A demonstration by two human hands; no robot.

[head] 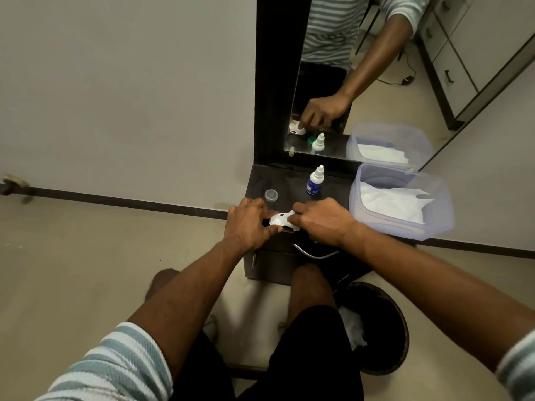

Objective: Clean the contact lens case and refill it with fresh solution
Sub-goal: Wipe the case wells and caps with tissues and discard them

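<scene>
Bare forearms, white sleeves [115, 363] with grey-blue stripes, black shorts [304, 357].

We see a dark, smooth wooden table [292, 180] with a shiny metal handle [315, 254]. The little bottle [315, 182] is glossy white plastic. The big tub [401, 224] is cloudy see-through plastic, and soft crinkly white paper tissues [390, 202] lie inside.
</scene>
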